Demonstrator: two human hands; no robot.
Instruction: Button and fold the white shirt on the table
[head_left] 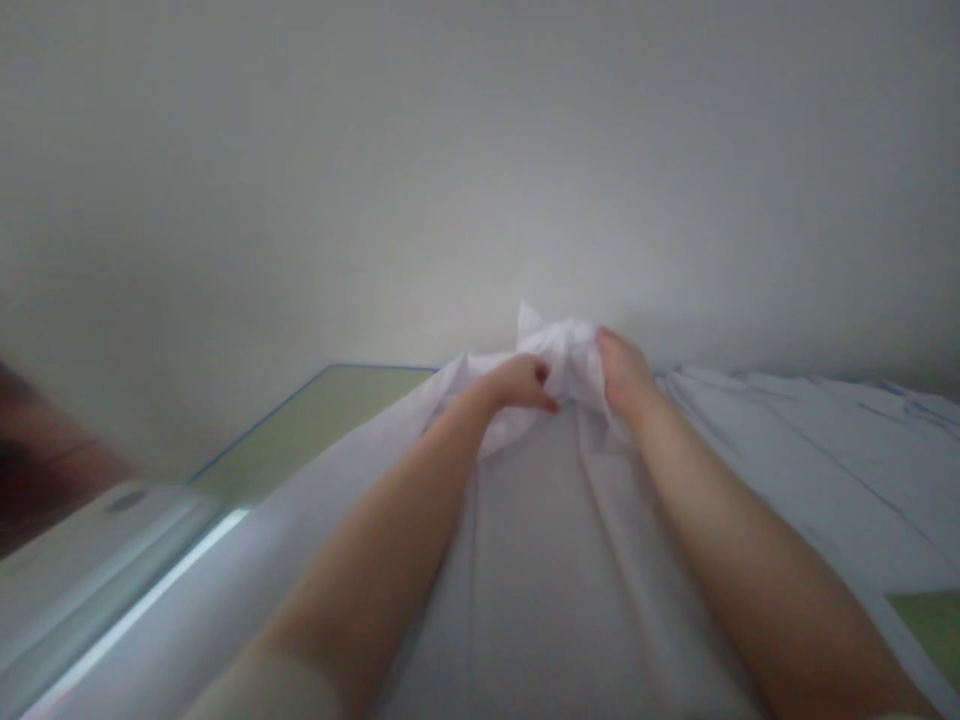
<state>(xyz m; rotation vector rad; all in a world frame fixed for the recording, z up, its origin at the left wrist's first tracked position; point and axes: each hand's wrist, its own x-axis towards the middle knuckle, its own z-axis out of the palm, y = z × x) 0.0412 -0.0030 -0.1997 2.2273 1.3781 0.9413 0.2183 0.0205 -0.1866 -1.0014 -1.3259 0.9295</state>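
A white sheet of cloth (540, 560) hangs or slopes down toward me, its upper end bunched into folds. My left hand (525, 385) grips the left side of the bunched part, with thumb and fingers curled into it. On the right side of the same folds, my right hand (622, 372) is closed on the cloth, its fingertips partly hidden behind it. Both arms reach forward at full length. A small peak of fabric sticks up between and above the hands.
Behind is a plain pale wall (480, 180). A green surface with a blue edge (322, 420) shows at left. More white cloth with dark lines (825, 460) lies at right. A whitish casing (97, 560) stands at lower left, beside a blurred reddish-brown shape (45, 460).
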